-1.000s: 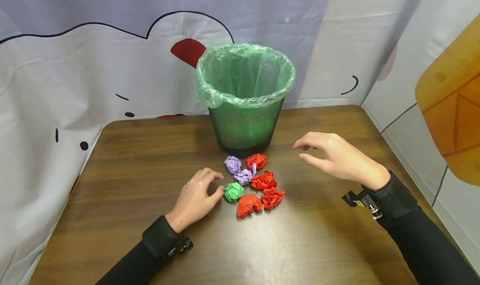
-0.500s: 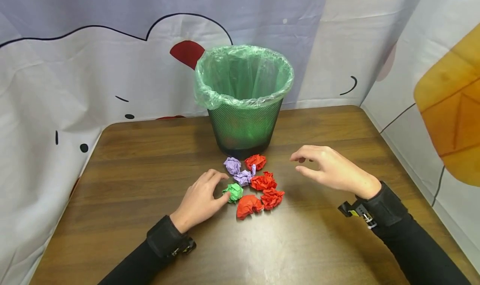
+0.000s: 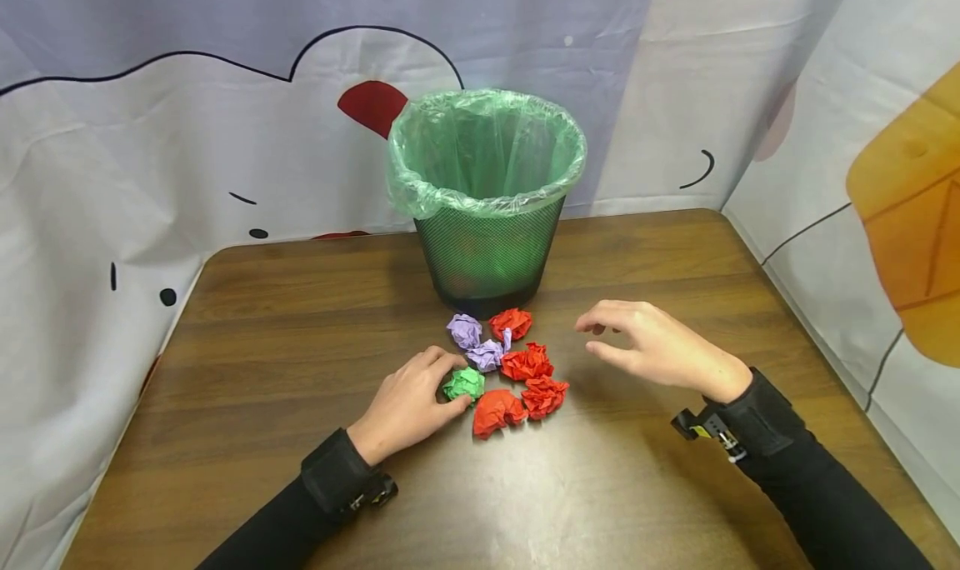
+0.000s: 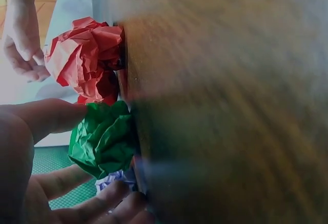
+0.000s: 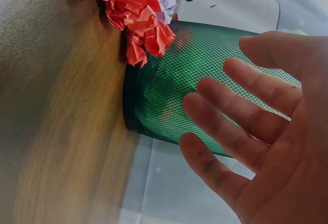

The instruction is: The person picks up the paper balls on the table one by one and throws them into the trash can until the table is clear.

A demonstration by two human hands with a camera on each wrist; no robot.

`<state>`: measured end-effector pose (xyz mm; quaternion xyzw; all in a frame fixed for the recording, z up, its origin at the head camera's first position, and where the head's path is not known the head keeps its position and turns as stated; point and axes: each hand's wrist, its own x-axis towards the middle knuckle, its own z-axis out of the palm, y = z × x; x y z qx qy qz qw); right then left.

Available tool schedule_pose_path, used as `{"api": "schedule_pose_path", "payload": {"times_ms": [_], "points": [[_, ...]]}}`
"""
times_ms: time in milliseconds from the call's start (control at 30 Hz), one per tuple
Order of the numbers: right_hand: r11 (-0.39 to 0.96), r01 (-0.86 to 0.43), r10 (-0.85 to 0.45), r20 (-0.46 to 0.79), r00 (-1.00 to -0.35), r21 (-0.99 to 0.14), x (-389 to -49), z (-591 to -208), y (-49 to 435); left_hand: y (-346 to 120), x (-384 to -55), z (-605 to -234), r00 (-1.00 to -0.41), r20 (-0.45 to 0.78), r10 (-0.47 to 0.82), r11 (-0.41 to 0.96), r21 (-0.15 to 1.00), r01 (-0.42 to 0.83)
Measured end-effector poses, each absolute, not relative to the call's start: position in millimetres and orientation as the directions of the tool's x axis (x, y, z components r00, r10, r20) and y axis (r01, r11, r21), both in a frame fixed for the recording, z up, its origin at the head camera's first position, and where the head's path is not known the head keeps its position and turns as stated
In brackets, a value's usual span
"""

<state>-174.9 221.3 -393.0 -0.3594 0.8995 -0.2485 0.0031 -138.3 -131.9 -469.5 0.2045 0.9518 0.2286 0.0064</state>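
My left hand (image 3: 408,405) has its thumb and fingers around a crumpled green paper ball (image 3: 462,384) on the table. In the left wrist view, the thumb meets one side of the green ball (image 4: 105,139) and the index finger lies at the other. Right beside it sits a red paper ball (image 3: 498,412); more red balls (image 3: 545,396) and two purple ones (image 3: 466,331) lie just behind. To the right of the pile my right hand (image 3: 663,349) hovers over the table, fingers relaxed and palm bare in the right wrist view.
Behind the paper balls stands a black mesh waste bin (image 3: 487,257) with a green plastic liner (image 3: 416,182) folded over its rim. The wooden table (image 3: 300,303) is bounded by a printed curtain (image 3: 150,153) at the back and sides.
My left hand has moved right, from beside the green paper ball to around it. My right hand has come slightly lower and to the left. The other balls have stayed put.
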Motion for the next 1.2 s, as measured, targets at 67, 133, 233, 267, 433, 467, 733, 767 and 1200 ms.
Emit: {"api": "schedule_pose_path", "payload": {"times_ms": [67,133,233,267,433,467,733,767,1200], "points": [[0.618,-0.647,-0.649,0.174,-0.741,-0.447,-174.5,-394.9,221.3,-131.6,-138.7,-470.3,-0.913,0.082,0.399,0.810,0.435,0.393],[0.618,-0.649,-0.648,0.180,-0.740,-0.444,-174.3,-396.9,221.6,-131.3,-139.1,-470.7,-0.911,0.082,0.405,0.805,0.441,0.397],[0.615,-0.652,-0.646,0.191,-0.739,-0.443,-173.9,-399.7,222.0,-130.8,-139.5,-470.2,-0.910,0.077,0.408,0.792,0.466,0.394],[0.614,-0.653,-0.645,0.194,-0.739,-0.443,-173.8,-400.4,222.1,-130.6,-139.7,-469.8,-0.911,0.073,0.407,0.788,0.476,0.390],[0.608,-0.653,-0.644,0.201,-0.738,-0.451,-173.6,-403.6,222.3,-130.4,-139.4,-466.8,-0.917,0.057,0.395,0.783,0.501,0.368],[0.607,-0.653,-0.644,0.200,-0.738,-0.454,-173.7,-404.1,222.5,-130.8,-139.4,-466.0,-0.918,0.060,0.392,0.783,0.502,0.367],[0.616,-0.633,-0.638,0.175,-0.750,-0.470,-173.4,-409.2,224.7,-137.8,-143.4,-453.4,-0.915,0.177,0.361,0.762,0.509,0.399],[0.617,-0.629,-0.636,0.171,-0.753,-0.473,-173.2,-409.7,224.7,-139.0,-144.6,-451.3,-0.912,0.198,0.358,0.757,0.511,0.408],[0.632,-0.602,-0.633,0.124,-0.765,-0.488,-172.5,-415.4,220.6,-148.2,-166.6,-401.9,-0.812,0.506,0.290,0.670,0.498,0.550]]}}
